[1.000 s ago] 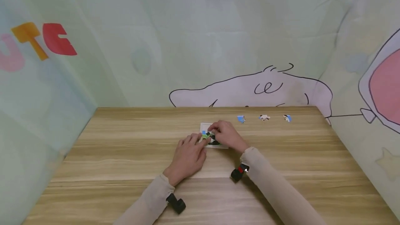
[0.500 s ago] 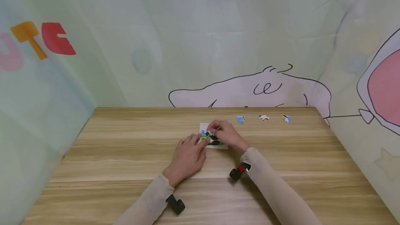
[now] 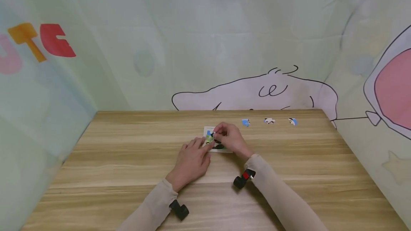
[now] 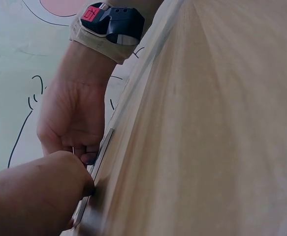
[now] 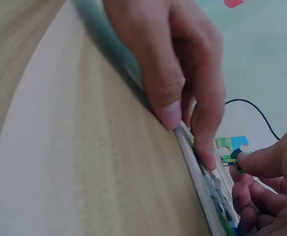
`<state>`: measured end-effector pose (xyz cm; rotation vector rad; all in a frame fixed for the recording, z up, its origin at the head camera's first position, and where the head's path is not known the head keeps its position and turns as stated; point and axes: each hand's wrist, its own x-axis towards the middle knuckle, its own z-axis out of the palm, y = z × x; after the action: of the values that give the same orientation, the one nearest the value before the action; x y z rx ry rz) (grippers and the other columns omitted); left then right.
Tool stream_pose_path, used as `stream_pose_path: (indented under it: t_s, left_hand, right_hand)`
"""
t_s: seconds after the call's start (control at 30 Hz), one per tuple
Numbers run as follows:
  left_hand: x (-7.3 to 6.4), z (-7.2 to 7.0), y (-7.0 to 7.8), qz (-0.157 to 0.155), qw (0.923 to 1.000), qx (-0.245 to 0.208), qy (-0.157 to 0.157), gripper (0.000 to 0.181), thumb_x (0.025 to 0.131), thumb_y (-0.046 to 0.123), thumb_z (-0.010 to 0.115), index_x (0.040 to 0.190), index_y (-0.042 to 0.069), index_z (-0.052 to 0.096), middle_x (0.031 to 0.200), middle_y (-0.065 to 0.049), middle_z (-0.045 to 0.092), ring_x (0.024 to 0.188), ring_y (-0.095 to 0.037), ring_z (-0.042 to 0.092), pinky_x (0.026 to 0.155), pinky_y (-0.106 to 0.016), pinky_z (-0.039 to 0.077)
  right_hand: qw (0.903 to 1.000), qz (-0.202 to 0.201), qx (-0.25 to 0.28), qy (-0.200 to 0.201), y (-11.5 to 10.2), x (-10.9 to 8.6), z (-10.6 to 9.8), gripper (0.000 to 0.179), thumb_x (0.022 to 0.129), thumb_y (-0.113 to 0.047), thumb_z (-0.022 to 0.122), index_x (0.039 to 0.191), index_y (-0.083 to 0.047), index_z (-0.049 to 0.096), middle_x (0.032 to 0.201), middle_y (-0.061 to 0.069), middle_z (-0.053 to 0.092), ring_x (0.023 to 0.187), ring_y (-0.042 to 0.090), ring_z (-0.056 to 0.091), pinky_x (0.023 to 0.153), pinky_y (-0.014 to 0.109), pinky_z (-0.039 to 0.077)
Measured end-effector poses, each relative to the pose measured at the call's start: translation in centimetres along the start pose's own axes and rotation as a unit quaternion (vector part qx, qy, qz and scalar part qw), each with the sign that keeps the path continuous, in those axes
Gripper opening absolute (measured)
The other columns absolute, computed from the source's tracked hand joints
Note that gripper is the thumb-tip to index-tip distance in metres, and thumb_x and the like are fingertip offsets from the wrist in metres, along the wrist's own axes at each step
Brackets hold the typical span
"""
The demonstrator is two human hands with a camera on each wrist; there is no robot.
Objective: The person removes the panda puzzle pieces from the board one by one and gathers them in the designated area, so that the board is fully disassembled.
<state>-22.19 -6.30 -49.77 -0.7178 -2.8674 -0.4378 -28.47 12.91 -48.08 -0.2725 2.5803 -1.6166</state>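
Note:
A small jigsaw board point(image 3: 227, 150) with a pale border lies on the table, part of its black, white and green picture hidden by the hands. My right hand point(image 3: 232, 139) pinches a blue, green and black puzzle piece point(image 5: 228, 156) between thumb and fingers, tilted up over the board's left part. From the left, my left hand point(image 3: 191, 158) rests palm down with its fingers extended, the index fingertip touching the picture. In the right wrist view its thumb lies at the board's near edge. The left wrist view shows the board only edge-on.
Three loose puzzle pieces lie in a row near the table's back edge: a blue piece point(image 3: 245, 122), a panda-face piece point(image 3: 269, 121) and a blue, black and white piece point(image 3: 293, 121). The wooden table point(image 3: 128, 145) meets printed cloth walls point(image 3: 144, 45) at the back and sides.
The right hand has shifted and turned slightly over the board, keeping the puzzle piece pinched. My left hand holds its place. The whole head view has drifted a little.

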Motion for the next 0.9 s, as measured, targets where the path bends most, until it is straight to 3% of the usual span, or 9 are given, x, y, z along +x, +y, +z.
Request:
stream_pose_path:
  t_s: [0.13,0.3,0.6,0.9]
  left_hand:
    - [-0.1,0.0,0.0,0.003,1.0000,0.001,-0.001,0.044,0.107,0.031,0.058,0.150,0.024,0.065,0.154,-0.017,0.062,0.142,-0.039,0.058,0.103,-0.061,0.052]
    - [-0.1,0.0,0.0,-0.003,1.0000,-0.002,-0.007,0.045,0.107,0.032,0.058,0.151,0.025,0.064,0.155,-0.016,0.061,0.143,-0.039,0.057,0.105,-0.062,0.052]
    - [-0.1,0.1,0.0,-0.010,0.9999,-0.006,-0.009,0.045,0.107,0.031,0.058,0.151,0.025,0.064,0.156,-0.015,0.060,0.145,-0.038,0.056,0.107,-0.061,0.050]
    - [0.0,0.0,0.0,-0.003,0.9997,-0.023,0.004,0.045,0.106,0.028,0.057,0.151,0.024,0.065,0.155,-0.015,0.061,0.143,-0.038,0.057,0.105,-0.060,0.049]
  right_hand:
    - [0.9984,0.022,0.039,0.033,0.1,-0.1,-0.5,0.010,0.099,-0.006,0.074,0.109,-0.005,0.072,0.095,0.007,0.073,0.086,0.016,0.063,0.076,0.026,0.050]
    - [0.9961,0.035,0.040,0.070,0.7,-0.3,-3.1,0.014,0.099,-0.008,0.074,0.113,-0.005,0.075,0.097,0.006,0.074,0.087,0.015,0.063,0.078,0.025,0.050]
    - [0.9944,0.045,-0.052,0.080,3.4,-2.2,-8.8,0.017,0.100,-0.011,0.075,0.114,-0.002,0.077,0.100,0.012,0.078,0.084,0.015,0.062,0.073,0.026,0.047]
    - [0.9821,0.024,-0.152,0.108,5.5,-3.2,-10.3,0.013,0.098,-0.010,0.074,0.107,-0.002,0.077,0.097,0.014,0.076,0.088,0.020,0.065,0.076,0.026,0.048]
